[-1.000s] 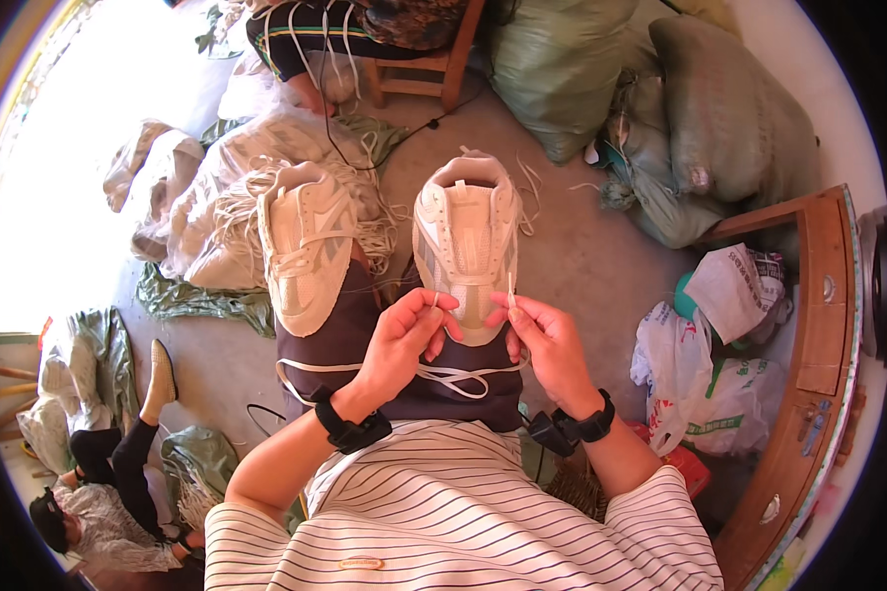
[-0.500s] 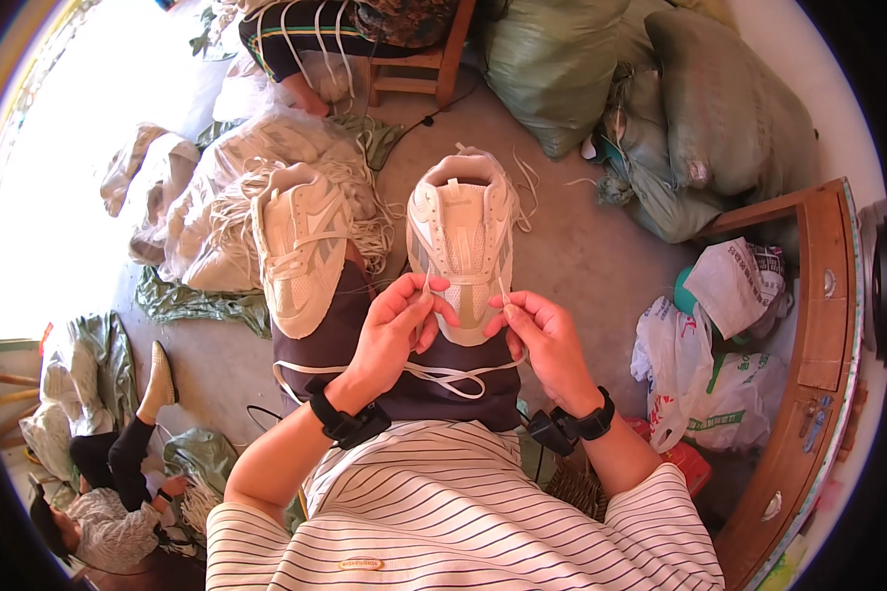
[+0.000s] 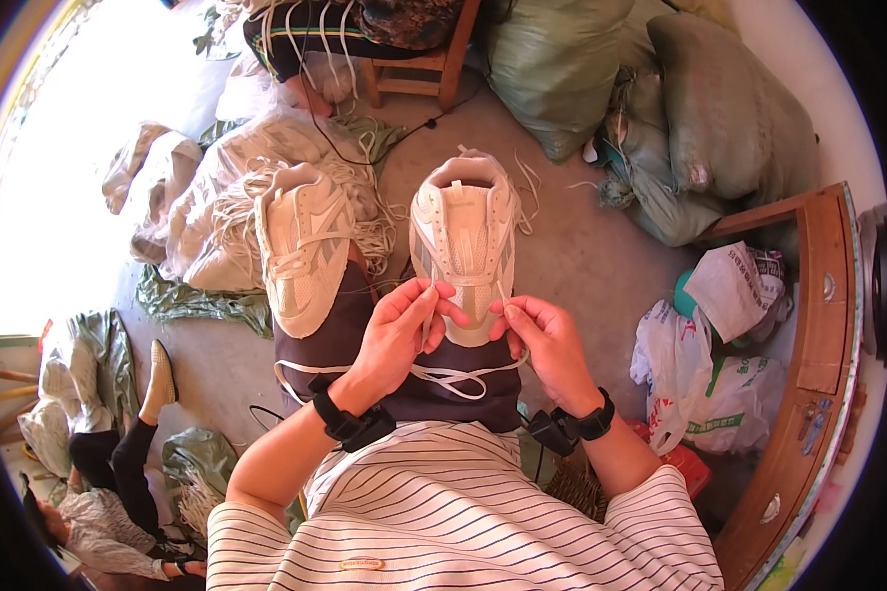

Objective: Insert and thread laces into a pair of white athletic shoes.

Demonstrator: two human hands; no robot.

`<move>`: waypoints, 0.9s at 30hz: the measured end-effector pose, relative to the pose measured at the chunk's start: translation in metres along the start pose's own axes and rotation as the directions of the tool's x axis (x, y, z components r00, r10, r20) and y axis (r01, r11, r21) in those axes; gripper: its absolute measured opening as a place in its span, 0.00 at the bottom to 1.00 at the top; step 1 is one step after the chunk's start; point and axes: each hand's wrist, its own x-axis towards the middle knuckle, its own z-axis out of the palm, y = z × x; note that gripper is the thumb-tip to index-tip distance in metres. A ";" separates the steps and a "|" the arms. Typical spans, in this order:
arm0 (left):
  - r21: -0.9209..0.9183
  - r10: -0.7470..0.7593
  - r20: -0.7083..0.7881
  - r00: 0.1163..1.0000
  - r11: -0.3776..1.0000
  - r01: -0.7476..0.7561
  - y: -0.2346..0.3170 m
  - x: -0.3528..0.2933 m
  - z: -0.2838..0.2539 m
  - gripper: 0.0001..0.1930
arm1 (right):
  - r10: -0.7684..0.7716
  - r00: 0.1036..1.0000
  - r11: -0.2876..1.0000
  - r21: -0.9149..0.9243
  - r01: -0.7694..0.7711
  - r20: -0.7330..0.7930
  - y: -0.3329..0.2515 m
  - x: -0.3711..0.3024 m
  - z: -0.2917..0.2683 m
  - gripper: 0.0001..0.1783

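A white and grey sneaker (image 3: 471,236) rests on my lap, toe toward me, a pale lace running through its lowest eyelets. At the left of the toe, my left hand (image 3: 399,330) pinches one side of the shoelace (image 3: 460,373). My right hand (image 3: 544,340) pinches the other side at the right of the toe. Slack lace hangs in loops across my dark trousers below both hands. A second sneaker (image 3: 306,258), with lace across its lower part, lies to the left on my other leg.
Bundled laces (image 3: 256,202) and wrapped shoes (image 3: 163,177) lie left. Green sacks (image 3: 562,69) stand far right. Plastic bags (image 3: 675,369) sit beside a wooden desk (image 3: 823,295). One person (image 3: 118,512) sits lower left; another, with laces over a leg (image 3: 296,34), sits ahead.
Both hands stay at the toe, pinching the lace, with only slight shifts. The person at lower left has moved an arm downward.
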 end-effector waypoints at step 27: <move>0.451 0.259 -0.084 0.962 0.871 -0.196 0.001 0.030 -0.024 0.10 | 0.001 0.996 1.000 0.026 0.002 -0.092 0.019 0.003 0.028 0.13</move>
